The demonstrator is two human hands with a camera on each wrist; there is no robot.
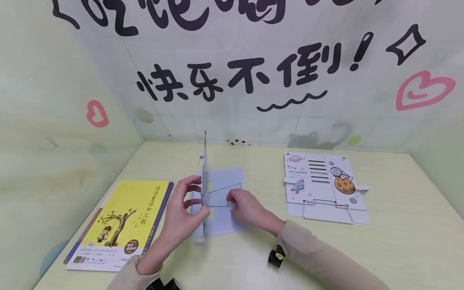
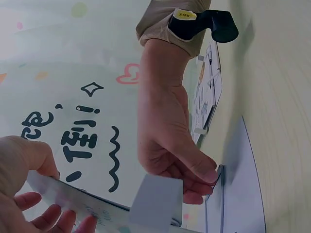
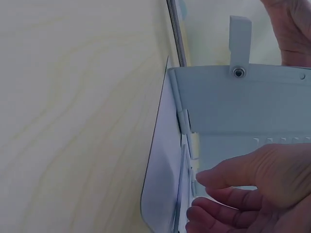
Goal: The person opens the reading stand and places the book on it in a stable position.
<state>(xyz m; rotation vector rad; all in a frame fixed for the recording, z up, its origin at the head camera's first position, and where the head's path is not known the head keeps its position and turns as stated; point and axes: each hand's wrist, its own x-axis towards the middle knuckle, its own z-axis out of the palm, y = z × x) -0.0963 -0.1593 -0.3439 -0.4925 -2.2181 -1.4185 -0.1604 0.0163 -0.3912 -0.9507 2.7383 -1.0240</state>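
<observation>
A person is working with both hands at a pale blue stand [image 1: 224,225], which is sitting on the near-middle part of the tabletop [image 1: 406,241], between a stack of books and a second stand. Its upright panel [image 1: 205,173] is standing edge-on to the person, while its base plate is lying flat, reaching to the right. The left hand [image 1: 185,211] is gripping the panel by its near edge, fingers curling round one side and the thumb resting against the other. The right hand [image 1: 250,207] is hovering low over the base with its fingers loosely bent, the tips meeting the thin wire support [image 2: 222,199]; I can't tell whether they are actually pinching it. A small tab [image 3: 240,41] is jutting from the panel's side. Off to the right, the second stand [image 1: 319,193] is lying apart, showing "Tiny universe", a rocket and a ringed planet, with a wire bracket [image 1: 328,222] at its front. To the left, a yellow book [image 1: 134,201] is topping the stack. Behind everything, bold black lettering [image 1: 246,74] is running across the wall.
</observation>
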